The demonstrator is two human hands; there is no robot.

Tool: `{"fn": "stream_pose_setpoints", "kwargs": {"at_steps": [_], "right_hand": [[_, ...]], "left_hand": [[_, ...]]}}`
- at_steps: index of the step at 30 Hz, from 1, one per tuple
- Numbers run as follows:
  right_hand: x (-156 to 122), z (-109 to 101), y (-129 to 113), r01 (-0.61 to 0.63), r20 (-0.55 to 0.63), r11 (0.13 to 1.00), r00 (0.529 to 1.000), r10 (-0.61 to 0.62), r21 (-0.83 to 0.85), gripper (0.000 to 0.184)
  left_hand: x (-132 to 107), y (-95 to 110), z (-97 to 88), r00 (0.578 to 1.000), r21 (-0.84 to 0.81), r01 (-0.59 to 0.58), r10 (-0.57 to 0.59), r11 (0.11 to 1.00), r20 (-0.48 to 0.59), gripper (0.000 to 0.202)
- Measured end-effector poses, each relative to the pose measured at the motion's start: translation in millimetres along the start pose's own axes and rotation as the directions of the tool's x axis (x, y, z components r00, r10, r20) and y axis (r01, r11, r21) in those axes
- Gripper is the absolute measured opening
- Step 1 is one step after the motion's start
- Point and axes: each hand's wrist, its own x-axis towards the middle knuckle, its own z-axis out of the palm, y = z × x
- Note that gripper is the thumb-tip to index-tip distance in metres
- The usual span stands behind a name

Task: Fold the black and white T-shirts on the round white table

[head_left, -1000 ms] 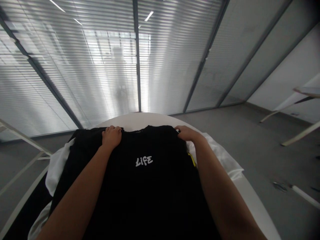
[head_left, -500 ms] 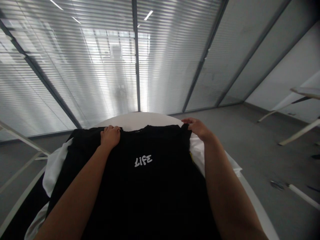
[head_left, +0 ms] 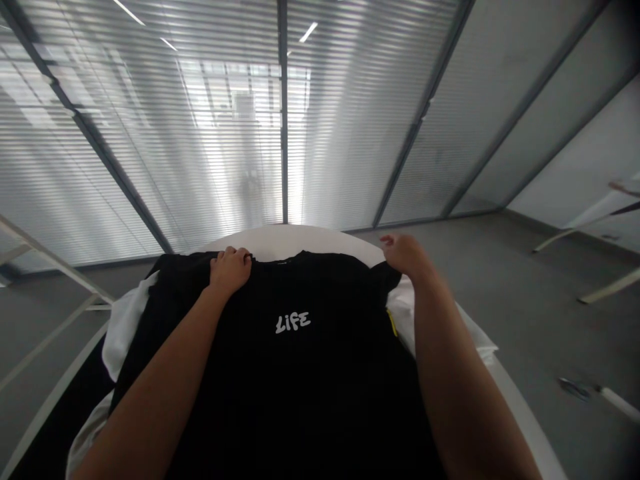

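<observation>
A black T-shirt (head_left: 293, 353) with a white "LIFE" print (head_left: 293, 323) lies flat on a round white table (head_left: 295, 239), collar towards the far side. My left hand (head_left: 230, 270) is curled over the shirt's far edge, left of the collar. At the shirt's right shoulder corner is my right hand (head_left: 405, 255), its fingers bunched. Whether it grips the cloth is unclear. A white garment (head_left: 125, 333) shows under the shirt on the left and right, with a small yellow strip (head_left: 392, 323) at the right.
Glass walls with slatted blinds (head_left: 150, 133) stand beyond the table. A grey floor (head_left: 525, 320) surrounds it. A pale metal frame (head_left: 50, 267) is at the left, table legs (head_left: 610, 285) at the right, and a white rod (head_left: 620, 404) lies on the floor.
My right hand has shifted rightward and now sits over the shoulder corner, which lies a little lower. My left hand stays on the far edge. The whole view has moved slightly.
</observation>
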Motion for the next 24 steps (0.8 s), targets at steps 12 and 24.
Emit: {"fn": "stream_pose_setpoints", "kwargs": {"at_steps": [12,24], "right_hand": [[-98,97,-149,0.519,0.29,0.848,0.8,-0.525,0.102,0.05],[-101,112,-143,0.532,0.255,0.843,0.807,-0.532,0.077,0.052]], "left_hand": [[-31,-113,-59.3,0.929,-0.001,0.215,-0.204,0.977,0.308,0.05],[-75,-134,-91.7,0.92,-0.443,0.306,-0.141,0.842,0.367,0.045]]}}
